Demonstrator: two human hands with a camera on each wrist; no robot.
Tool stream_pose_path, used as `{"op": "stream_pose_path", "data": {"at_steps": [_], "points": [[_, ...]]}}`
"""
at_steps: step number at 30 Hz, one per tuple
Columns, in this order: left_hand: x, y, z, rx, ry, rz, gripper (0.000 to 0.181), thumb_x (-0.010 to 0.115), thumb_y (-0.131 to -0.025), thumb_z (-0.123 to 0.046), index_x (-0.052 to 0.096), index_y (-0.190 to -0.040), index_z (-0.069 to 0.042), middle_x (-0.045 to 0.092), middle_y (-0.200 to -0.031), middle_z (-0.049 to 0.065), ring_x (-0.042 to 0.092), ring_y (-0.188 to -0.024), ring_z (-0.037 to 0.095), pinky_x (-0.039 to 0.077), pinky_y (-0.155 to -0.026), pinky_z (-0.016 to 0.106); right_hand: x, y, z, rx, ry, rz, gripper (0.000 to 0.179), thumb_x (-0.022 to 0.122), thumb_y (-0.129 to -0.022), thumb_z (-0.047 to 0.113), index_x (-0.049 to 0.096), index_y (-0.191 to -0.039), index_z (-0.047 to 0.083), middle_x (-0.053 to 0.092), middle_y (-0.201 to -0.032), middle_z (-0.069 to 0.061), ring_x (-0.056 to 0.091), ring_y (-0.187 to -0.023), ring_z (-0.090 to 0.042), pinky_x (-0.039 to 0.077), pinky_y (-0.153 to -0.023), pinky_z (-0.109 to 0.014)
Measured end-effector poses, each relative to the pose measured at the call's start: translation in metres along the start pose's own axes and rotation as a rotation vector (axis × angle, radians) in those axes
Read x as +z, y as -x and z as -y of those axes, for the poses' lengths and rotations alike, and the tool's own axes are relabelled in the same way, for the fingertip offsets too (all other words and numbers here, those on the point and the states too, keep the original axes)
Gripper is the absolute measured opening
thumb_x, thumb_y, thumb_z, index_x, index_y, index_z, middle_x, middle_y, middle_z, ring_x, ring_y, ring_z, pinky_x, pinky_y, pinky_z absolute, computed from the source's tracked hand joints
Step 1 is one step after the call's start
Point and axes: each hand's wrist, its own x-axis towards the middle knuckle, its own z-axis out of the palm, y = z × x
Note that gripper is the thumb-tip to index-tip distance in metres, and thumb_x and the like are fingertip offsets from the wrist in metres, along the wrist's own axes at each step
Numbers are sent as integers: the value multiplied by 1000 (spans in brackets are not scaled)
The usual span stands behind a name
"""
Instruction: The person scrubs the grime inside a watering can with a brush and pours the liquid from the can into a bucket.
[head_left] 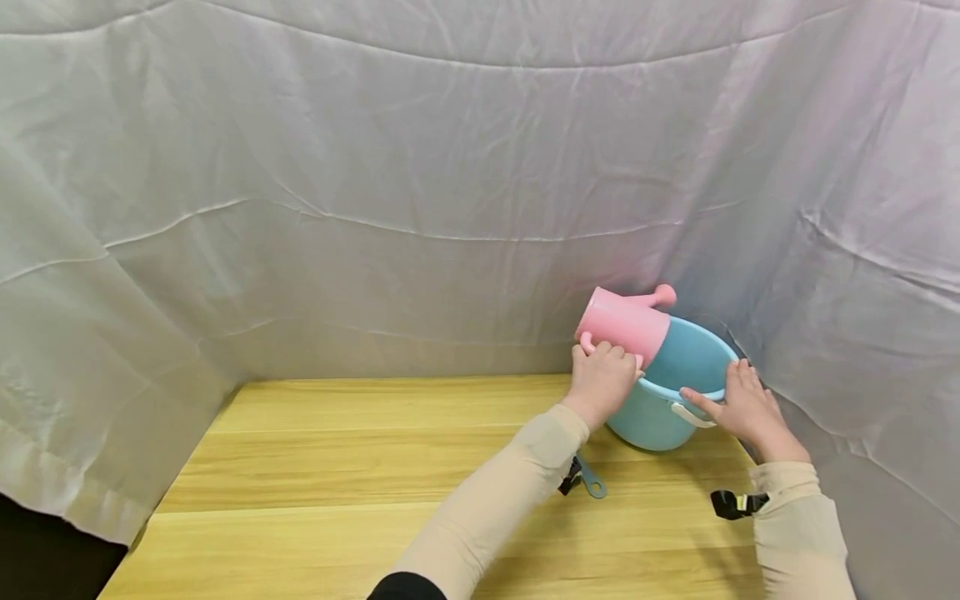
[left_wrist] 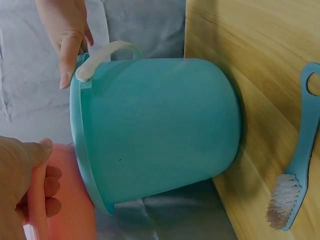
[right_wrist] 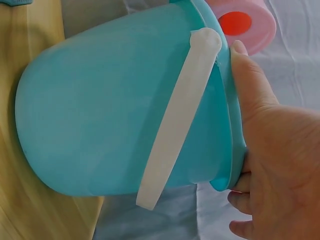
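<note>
In the head view, my left hand [head_left: 602,382] grips the handle of a pink watering can [head_left: 626,323], fingers curled round it. The can is tipped on its side over the left of a light blue bucket [head_left: 652,423], its lower end overlapping the opening and its spout at the back. My right hand [head_left: 750,408] holds the bucket's right rim. In the right wrist view, the thumb lies along the rim [right_wrist: 231,95] and the other fingers [right_wrist: 241,202] reach round its far side. The bucket's white handle [right_wrist: 177,120] hangs down against its side.
A blue scrub brush [left_wrist: 300,145] with whitish, brown-tipped bristles lies on the wooden table [head_left: 360,450] near the bucket, partly hidden by the left arm in the head view. Grey cloth [head_left: 420,167] hangs behind and on both sides, close to the bucket.
</note>
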Motion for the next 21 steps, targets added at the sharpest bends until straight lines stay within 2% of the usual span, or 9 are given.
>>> {"op": "stream_pose_path", "data": {"at_steps": [4,21], "points": [[1,1,-1,11,-3,0,26,51,-96,-51,70,-99,-33,63,-91,-16,54,-88,5,37,-75,34,-3,2,3,16,11,25,118,46,-90,71,-5,-145,-20,-8,-148,-46,-4,-139,-60,7,-107,-78],[6,6,-1,102,-79,-78,23,53,-97,-49,70,-97,-34,64,-91,-17,52,-89,5,36,-82,36,-1,5,3,22,19,30,117,46,-90,70,-3,-145,-21,-8,-147,-47,-2,-139,-61,10,-107,-77]]}}
